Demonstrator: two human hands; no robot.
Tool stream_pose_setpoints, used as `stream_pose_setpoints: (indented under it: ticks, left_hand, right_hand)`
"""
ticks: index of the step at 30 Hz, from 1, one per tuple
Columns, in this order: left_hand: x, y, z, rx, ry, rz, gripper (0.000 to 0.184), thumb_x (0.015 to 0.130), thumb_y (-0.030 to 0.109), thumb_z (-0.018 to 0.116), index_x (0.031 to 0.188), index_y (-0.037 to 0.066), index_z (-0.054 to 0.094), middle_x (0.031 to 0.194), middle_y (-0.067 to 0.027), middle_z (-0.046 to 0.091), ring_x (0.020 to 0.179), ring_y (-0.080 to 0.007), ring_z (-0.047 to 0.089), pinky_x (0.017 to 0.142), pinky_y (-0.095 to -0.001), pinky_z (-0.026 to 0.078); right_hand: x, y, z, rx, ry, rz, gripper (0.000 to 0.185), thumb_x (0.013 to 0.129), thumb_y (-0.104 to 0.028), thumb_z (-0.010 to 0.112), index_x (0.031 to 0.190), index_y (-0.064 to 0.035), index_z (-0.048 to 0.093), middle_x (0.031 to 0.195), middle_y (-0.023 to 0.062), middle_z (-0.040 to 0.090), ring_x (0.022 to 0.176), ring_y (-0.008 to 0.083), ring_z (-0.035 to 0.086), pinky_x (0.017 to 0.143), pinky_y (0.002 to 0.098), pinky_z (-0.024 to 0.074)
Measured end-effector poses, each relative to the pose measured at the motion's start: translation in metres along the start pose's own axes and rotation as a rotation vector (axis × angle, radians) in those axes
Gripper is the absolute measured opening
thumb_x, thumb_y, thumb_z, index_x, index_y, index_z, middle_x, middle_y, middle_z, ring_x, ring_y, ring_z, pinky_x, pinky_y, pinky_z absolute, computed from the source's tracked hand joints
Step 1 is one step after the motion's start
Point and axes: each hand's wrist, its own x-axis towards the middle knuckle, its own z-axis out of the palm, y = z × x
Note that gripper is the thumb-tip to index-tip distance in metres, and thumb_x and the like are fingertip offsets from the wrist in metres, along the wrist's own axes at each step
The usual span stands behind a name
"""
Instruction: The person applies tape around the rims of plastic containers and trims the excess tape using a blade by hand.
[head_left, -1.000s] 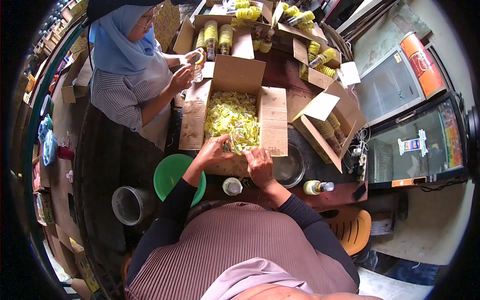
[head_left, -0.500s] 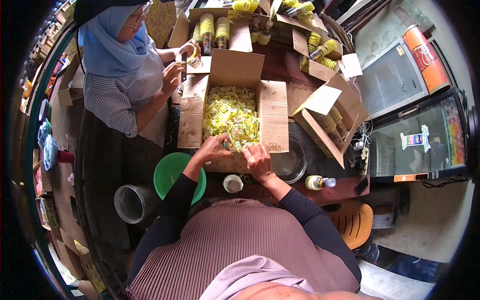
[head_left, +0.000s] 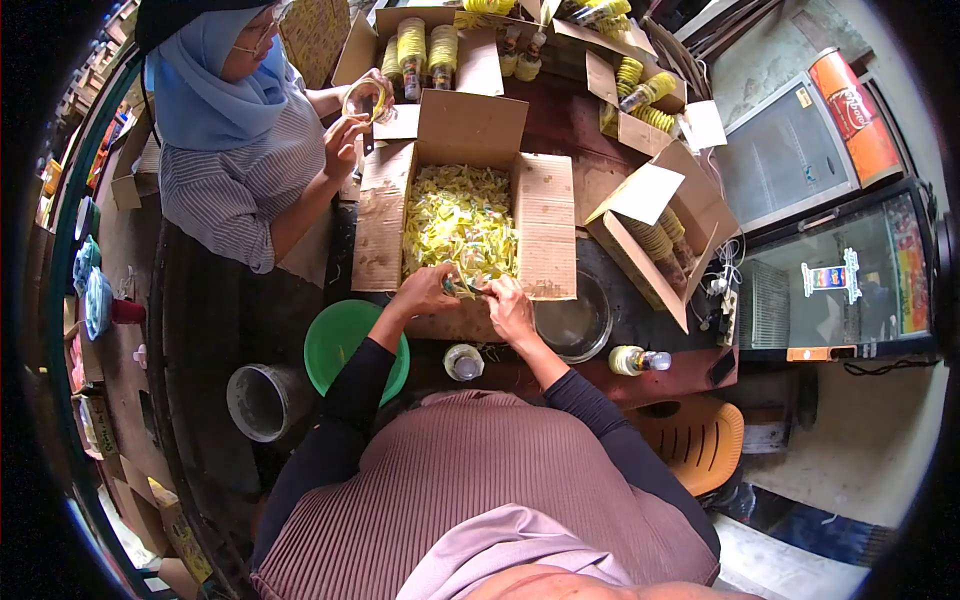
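An open cardboard box (head_left: 545, 220) full of yellow-green strips (head_left: 460, 225) stands in front of me. Over its near edge, my left hand (head_left: 425, 291) is closed around a small clear cup. Close on the right, my right hand (head_left: 512, 308) is pinched on something thin and dark at the cup's rim, too small to make out. A jar with a pale cap (head_left: 463, 363) stands on the table just below my hands. To the left of it is a green basin (head_left: 335, 345), partly behind my left forearm.
Across the table's left corner a co-worker (head_left: 225, 160) handles a clear cup. A glass bowl (head_left: 575, 318) and a lying bottle (head_left: 638, 360) are on the right. Cartons of yellow-ringed cups (head_left: 650, 280) stand behind. A grey bucket (head_left: 262, 403) is at lower left.
My right hand has turned and now pinches a thin dark thing at the cup. My left hand stays around the cup. The co-worker's hands have shifted left and up with their cup.
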Motion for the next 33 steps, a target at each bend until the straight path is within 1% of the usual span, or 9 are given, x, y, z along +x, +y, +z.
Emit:
stream_pose_setpoints:
  ticks: [3, 8, 10, 14, 19, 23, 24, 29, 33]
  left_hand:
    - [-0.004, 0.005, 0.004, 0.065, 0.049, 0.005, 0.053, 0.061, 0.031, 0.075, 0.103, 0.006, 0.055, 0.089, -0.018, 0.064, 0.087, -0.0369, 0.061, 0.072, -0.0446, 0.048]
    - [-0.007, 0.008, 0.002, 0.143, 0.087, 0.04, 0.05, 0.063, 0.032, 0.073, 0.098, 0.005, 0.051, 0.089, -0.0178, 0.063, 0.089, -0.038, 0.06, 0.072, -0.0461, 0.047]
    - [-0.01, 0.011, 0.001, 0.072, 0.085, -0.003, 0.049, 0.063, 0.032, 0.073, 0.096, 0.003, 0.051, 0.09, -0.0176, 0.063, 0.088, -0.0381, 0.06, 0.071, -0.0453, 0.047]
    - [-0.014, 0.007, -0.003, -0.11, 0.041, 0.059, 0.047, 0.063, 0.03, 0.073, 0.094, 0.002, 0.052, 0.088, -0.0173, 0.062, 0.086, -0.0366, 0.061, 0.071, -0.0427, 0.047]
    - [-0.01, 0.007, 0.002, -0.336, -0.076, 0.211, 0.048, 0.063, 0.026, 0.073, 0.099, -0.001, 0.055, 0.085, -0.0161, 0.061, 0.081, -0.028, 0.059, 0.073, -0.0371, 0.047]
    - [-0.008, 0.009, -0.004, -0.363, -0.121, 0.173, 0.048, 0.064, 0.025, 0.073, 0.102, -0.001, 0.057, 0.085, -0.0122, 0.061, 0.081, -0.0218, 0.058, 0.073, -0.0346, 0.047]
    - [-0.01, 0.011, -0.006, -0.411, -0.146, 0.069, 0.047, 0.063, 0.024, 0.075, 0.1, 0.001, 0.059, 0.084, -0.0086, 0.06, 0.08, -0.0193, 0.057, 0.072, -0.0334, 0.047]
    - [-0.01, 0.016, -0.009, -0.379, -0.123, 0.152, 0.047, 0.062, 0.022, 0.079, 0.101, 0.004, 0.059, 0.079, -0.0056, 0.058, 0.077, -0.0161, 0.056, 0.068, -0.0314, 0.046]
    - [-0.01, 0.015, -0.008, -0.436, -0.111, 0.183, 0.042, 0.065, 0.018, 0.078, 0.101, 0.005, 0.059, 0.079, -0.0025, 0.056, 0.073, -0.0129, 0.056, 0.061, -0.0282, 0.046]
  right_hand:
    - [-0.003, 0.002, -0.006, 0.045, 0.017, 0.015, 0.006, 0.078, -0.007, 0.063, 0.083, -0.0056, 0.064, 0.087, 0.0104, 0.058, 0.089, 0.03, 0.056, 0.076, 0.0401, 0.0464]
    - [-0.013, -0.013, -0.021, -0.13, 0.097, -0.155, 0.009, 0.075, -0.005, 0.063, 0.084, -0.0067, 0.064, 0.087, 0.0087, 0.059, 0.088, 0.0279, 0.057, 0.077, 0.0383, 0.0473]
    - [-0.018, -0.019, -0.027, -0.303, 0.151, -0.311, 0.009, 0.076, -0.006, 0.061, 0.085, -0.0075, 0.064, 0.087, 0.0071, 0.059, 0.087, 0.0258, 0.057, 0.077, 0.0377, 0.0478]
    - [-0.023, -0.026, -0.035, -0.389, 0.181, -0.392, 0.009, 0.078, -0.009, 0.059, 0.086, -0.0076, 0.064, 0.088, 0.0062, 0.059, 0.086, 0.0241, 0.057, 0.075, 0.0372, 0.0477]
    - [-0.026, -0.03, -0.035, -0.479, 0.154, -0.52, 0.025, 0.073, -0.004, 0.059, 0.096, -0.0099, 0.066, 0.082, 0.005, 0.056, 0.081, 0.0236, 0.054, 0.07, 0.0358, 0.0444]
    - [-0.025, -0.03, -0.036, -0.479, 0.195, -0.498, 0.017, 0.073, -0.005, 0.059, 0.088, -0.0092, 0.065, 0.083, 0.0056, 0.056, 0.081, 0.0238, 0.054, 0.07, 0.0364, 0.0443]
    - [-0.024, -0.029, -0.035, -0.479, 0.194, -0.497, 0.017, 0.073, -0.005, 0.059, 0.088, -0.0092, 0.065, 0.083, 0.0056, 0.056, 0.081, 0.0238, 0.054, 0.07, 0.0364, 0.0443]
    - [-0.021, -0.029, -0.028, -0.294, 0.235, -0.273, 0.013, 0.076, -0.011, 0.061, 0.088, -0.0088, 0.065, 0.088, 0.0058, 0.057, 0.084, 0.0237, 0.055, 0.071, 0.0362, 0.0456]
    - [-0.025, -0.033, -0.022, -0.465, 0.299, -0.355, 0.012, 0.077, -0.01, 0.061, 0.088, -0.0086, 0.065, 0.086, 0.0059, 0.057, 0.084, 0.024, 0.054, 0.071, 0.0366, 0.0457]
